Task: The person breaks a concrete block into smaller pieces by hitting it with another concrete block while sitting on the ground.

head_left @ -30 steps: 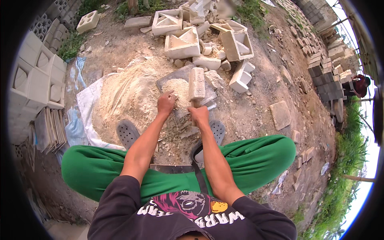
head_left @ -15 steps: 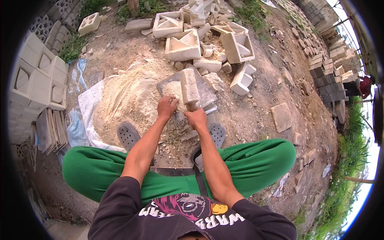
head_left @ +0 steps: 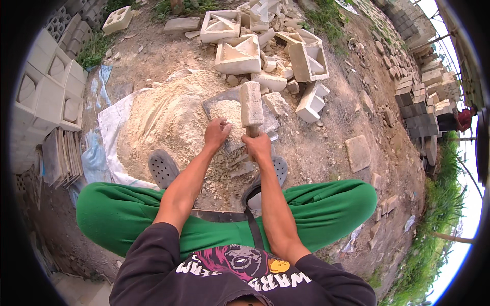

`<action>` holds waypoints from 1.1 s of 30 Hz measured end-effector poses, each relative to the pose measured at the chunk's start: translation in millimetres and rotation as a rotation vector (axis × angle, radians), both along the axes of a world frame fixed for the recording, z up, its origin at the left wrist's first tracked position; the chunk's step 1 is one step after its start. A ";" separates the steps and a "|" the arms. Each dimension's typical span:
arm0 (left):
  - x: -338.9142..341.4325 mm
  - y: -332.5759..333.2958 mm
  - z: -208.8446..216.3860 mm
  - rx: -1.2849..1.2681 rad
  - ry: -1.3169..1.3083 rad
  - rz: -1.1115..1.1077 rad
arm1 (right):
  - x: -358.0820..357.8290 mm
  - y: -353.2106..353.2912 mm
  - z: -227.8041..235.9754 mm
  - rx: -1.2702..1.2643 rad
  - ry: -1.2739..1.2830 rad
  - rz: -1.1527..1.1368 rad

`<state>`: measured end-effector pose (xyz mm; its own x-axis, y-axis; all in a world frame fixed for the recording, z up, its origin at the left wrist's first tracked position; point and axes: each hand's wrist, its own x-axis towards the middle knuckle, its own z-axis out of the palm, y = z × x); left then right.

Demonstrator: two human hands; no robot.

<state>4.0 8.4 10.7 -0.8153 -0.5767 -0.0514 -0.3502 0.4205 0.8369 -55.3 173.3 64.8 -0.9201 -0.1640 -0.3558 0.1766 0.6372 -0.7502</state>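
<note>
My right hand [head_left: 258, 147] is wrapped around the short handle of a mallet [head_left: 251, 104] with a long, pale, dust-covered block for a head. The mallet head is over the right part of a dark flat slab [head_left: 214, 103] on the ground. On that slab lies a small heap of crushed pale stone [head_left: 228, 110]. My left hand [head_left: 217, 133] is at the heap's near left edge, fingers loosely bent, thumb apart, and nothing visible in it. Left of it spreads a large mound of pale crushed grit [head_left: 166, 115] on a white sack sheet [head_left: 113, 120].
Broken pale moulded blocks [head_left: 238, 55] and rubble lie beyond the slab. Stacked decorative blocks [head_left: 48, 97] and thin boards [head_left: 64, 155] stand at left. A flat stone [head_left: 358, 153] lies at right, with grey block stacks [head_left: 419, 109] and a person in red [head_left: 464, 120] farther off.
The mallet in my right hand has shifted slightly right, its head now more upright. My left hand has moved a little right and its fingers look more bent. The view has shifted slightly.
</note>
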 end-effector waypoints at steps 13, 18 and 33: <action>-6.3 -0.4 -1.4 0.090 -0.119 0.070 | 26.9 -7.0 -8.3 0.164 -0.157 0.146; 6.6 -13.1 -25.1 0.015 -0.093 0.092 | 23.5 -37.6 81.2 -0.040 0.126 0.178; 12.7 1.0 5.5 0.201 -0.049 0.096 | 35.2 -1.1 -19.3 0.191 -0.153 0.109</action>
